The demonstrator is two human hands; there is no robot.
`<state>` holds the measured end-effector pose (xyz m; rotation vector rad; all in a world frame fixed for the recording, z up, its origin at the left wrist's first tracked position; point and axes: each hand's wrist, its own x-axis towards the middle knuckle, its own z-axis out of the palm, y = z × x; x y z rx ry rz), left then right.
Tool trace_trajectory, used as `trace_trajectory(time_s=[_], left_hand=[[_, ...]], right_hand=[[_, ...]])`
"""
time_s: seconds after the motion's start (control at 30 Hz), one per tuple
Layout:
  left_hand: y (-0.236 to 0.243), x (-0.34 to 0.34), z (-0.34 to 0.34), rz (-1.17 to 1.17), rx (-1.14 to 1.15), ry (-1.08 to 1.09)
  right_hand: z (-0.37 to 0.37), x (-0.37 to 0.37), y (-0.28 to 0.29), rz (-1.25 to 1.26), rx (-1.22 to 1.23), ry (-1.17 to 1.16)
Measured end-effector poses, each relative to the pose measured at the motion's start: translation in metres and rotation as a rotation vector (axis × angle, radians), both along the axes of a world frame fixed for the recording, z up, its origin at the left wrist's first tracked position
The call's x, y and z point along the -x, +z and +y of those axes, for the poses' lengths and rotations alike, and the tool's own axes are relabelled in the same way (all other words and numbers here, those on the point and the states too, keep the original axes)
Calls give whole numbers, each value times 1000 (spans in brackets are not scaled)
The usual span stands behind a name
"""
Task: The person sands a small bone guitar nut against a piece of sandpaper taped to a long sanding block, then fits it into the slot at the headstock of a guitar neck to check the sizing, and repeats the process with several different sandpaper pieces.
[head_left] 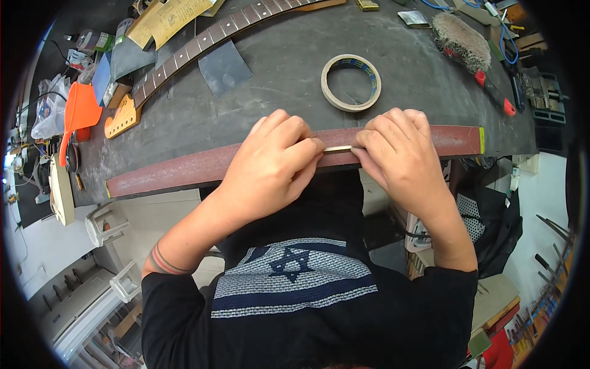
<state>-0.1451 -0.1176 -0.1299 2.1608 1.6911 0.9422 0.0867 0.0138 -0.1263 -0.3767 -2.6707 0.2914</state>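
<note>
A thin cream-white strip [337, 149], shaped like a guitar nut blank, lies crosswise between my two hands. My left hand [270, 161] pinches its left end between thumb and fingers. At the other end, my right hand [401, 150] grips it the same way, so only the middle shows. Beneath both hands a long reddish-brown sandpaper strip [178, 167] runs along the bench's near edge, with yellow tape [482, 140] at its right end. Whether the white strip touches the sandpaper I cannot tell. Just beyond my right hand rests a roll of masking tape [349, 106].
A guitar neck [208, 42] lies across the dark workbench [289, 67] at the far left, near a grey abrasive sheet [225, 67]. An orange scoop [80, 111] stands at the left edge. On the far right lies a bristle brush [462, 42] with red-tipped handle.
</note>
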Motion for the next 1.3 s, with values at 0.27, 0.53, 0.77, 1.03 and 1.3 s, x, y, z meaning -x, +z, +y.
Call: trace_trajectory(time_s=[0.27, 0.53, 0.77, 1.03, 1.3], left_hand=[[3, 6, 0, 100, -4, -62], [3, 20, -7, 71, 20, -85], [4, 59, -37, 67, 24, -64], [8, 135, -100, 69, 59, -34], [11, 223, -176, 99, 71, 37]], right_hand=[[3, 2, 2, -19, 20, 16], [-6, 15, 0, -47, 15, 39], [-27, 56, -5, -46, 1, 99], [-80, 137, -9, -33, -24, 165], [-145, 238, -16, 8, -52, 218]])
